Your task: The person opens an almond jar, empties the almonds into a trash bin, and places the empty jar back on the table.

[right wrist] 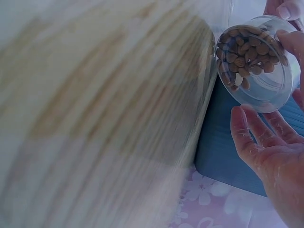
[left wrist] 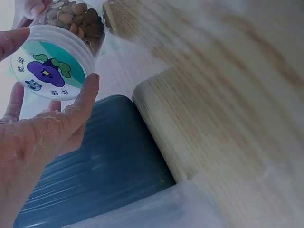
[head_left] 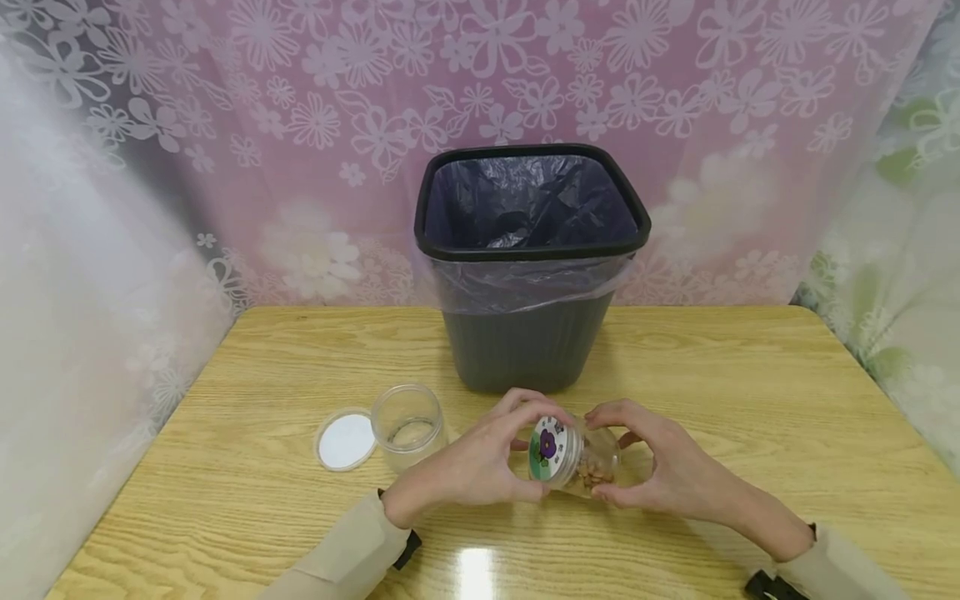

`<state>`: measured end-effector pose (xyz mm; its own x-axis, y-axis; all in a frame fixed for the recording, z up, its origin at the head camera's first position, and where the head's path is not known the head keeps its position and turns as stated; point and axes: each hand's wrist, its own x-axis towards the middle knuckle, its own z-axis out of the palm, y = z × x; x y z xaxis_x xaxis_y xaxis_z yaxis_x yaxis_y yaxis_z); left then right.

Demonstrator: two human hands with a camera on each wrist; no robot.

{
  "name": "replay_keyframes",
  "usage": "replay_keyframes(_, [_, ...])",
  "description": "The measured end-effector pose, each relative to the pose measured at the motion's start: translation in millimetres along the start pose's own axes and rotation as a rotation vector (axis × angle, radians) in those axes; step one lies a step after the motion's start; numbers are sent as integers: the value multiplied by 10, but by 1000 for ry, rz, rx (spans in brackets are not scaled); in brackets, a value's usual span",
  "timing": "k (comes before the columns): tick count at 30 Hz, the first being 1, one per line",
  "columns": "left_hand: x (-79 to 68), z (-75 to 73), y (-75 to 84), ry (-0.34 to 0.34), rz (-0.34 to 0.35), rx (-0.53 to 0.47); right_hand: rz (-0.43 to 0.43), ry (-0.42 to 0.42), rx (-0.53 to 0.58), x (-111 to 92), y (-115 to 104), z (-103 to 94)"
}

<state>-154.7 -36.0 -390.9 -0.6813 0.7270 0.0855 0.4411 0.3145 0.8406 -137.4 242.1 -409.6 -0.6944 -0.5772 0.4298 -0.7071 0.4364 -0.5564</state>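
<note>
A clear plastic jar (head_left: 604, 451) lies tipped on its side between the two hands, above the front part of the table. Its lid (head_left: 548, 448) bears a white and green label with a purple cartoon figure and faces left. Several brown oval pieces (right wrist: 247, 53), looking like nuts or kernels, are gathered inside along the lower side. My left hand (head_left: 489, 454) grips the lid by its rim, thumb below and fingers above. At the other end, my right hand (head_left: 678, 468) holds the jar near its base between thumb and fingers.
Left of the hands an uncovered clear jar (head_left: 407, 423) stands upright on the wooden table (head_left: 315, 350). Beside it lies a round white lid (head_left: 345, 442). A dark bin (head_left: 525, 346) with a plastic liner stands behind the hands, against a flowered pink curtain (head_left: 315, 208).
</note>
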Motion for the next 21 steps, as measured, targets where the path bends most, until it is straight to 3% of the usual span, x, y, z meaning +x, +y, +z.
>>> replay_keyframes(8, [8,1,-8,17,-58,-25,23,0,19,-6,15,5])
replay_keyframes(15, [12,11,-12,20,-103,-57,-42,34,26,-11,27,21])
replay_keyframes(21, [3,25,4,28,-128,-60,16,5,19,-18,18,15])
